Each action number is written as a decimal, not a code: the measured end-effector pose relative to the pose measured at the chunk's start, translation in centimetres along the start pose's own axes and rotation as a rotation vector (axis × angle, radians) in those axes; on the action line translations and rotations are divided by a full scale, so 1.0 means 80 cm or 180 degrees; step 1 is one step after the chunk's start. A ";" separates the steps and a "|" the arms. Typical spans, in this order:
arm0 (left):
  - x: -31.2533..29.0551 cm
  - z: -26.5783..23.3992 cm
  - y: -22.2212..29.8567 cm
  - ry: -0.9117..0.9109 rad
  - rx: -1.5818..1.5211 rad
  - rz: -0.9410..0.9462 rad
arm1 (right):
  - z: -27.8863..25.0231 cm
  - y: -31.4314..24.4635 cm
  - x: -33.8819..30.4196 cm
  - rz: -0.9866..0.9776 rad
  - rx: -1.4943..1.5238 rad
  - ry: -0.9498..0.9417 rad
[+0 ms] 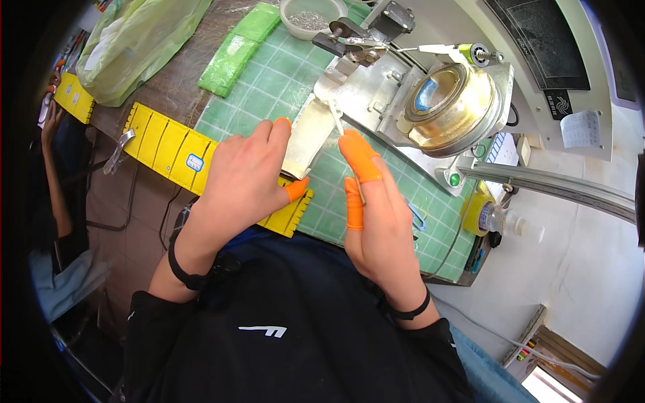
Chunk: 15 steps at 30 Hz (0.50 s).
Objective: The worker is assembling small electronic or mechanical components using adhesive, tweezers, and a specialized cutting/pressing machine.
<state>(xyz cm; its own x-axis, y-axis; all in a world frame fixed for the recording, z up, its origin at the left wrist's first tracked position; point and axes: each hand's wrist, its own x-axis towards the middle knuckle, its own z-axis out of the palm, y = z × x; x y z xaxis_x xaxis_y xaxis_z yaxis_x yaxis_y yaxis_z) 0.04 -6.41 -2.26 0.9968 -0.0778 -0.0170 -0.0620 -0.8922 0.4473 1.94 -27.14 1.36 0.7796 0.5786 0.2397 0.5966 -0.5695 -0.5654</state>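
Observation:
My right hand (379,208), with orange finger cots on thumb and index finger, pinches a thin white stick (336,119) that looks like a cotton swab. The stick's far tip touches or hovers just over a pale metal plate (302,138) at the front of a small machine. At the plate's left side is my left hand (245,171), its thumb and index finger, also in orange cots, spread apart with nothing visible between them. I cannot tell whether it touches the plate. A yellow slotted strip (164,148) runs beneath the left hand and along the table's front edge.
Behind the plate stands the machine's round brass-coloured bowl (437,111). A white dish (312,19) of tiny metal pieces and a green plastic-wrapped pack (240,50) lie on the green gridded mat (322,205). A plastic bag (144,47) sits far left; another person's arm (57,174) shows beyond.

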 end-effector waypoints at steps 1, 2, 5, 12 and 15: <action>0.000 0.000 0.001 -0.0042 0.0019 -0.0029 | 0.001 0.002 0.002 0.0004 -0.0002 0.0000; 0.000 -0.001 0.001 -0.0044 0.0016 -0.0026 | 0.005 0.007 0.007 0.0025 -0.0022 0.0065; 0.000 -0.004 0.002 -0.0138 0.0062 -0.0110 | 0.007 0.012 0.014 -0.0009 -0.0048 0.0074; -0.003 -0.009 -0.004 -0.0073 0.0029 -0.0086 | 0.001 0.011 0.018 0.0202 0.0116 0.0023; -0.002 -0.015 -0.004 -0.0144 0.0113 -0.0077 | -0.008 0.009 0.014 0.0149 0.0077 0.0017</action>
<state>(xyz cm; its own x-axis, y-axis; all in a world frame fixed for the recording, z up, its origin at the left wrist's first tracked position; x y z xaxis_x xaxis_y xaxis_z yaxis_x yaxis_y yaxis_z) -0.04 -5.59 -1.31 0.9948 -0.0754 -0.0681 -0.0406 -0.9092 0.4144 3.39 -27.27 1.72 0.8076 0.5485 0.2167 0.5547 -0.5816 -0.5950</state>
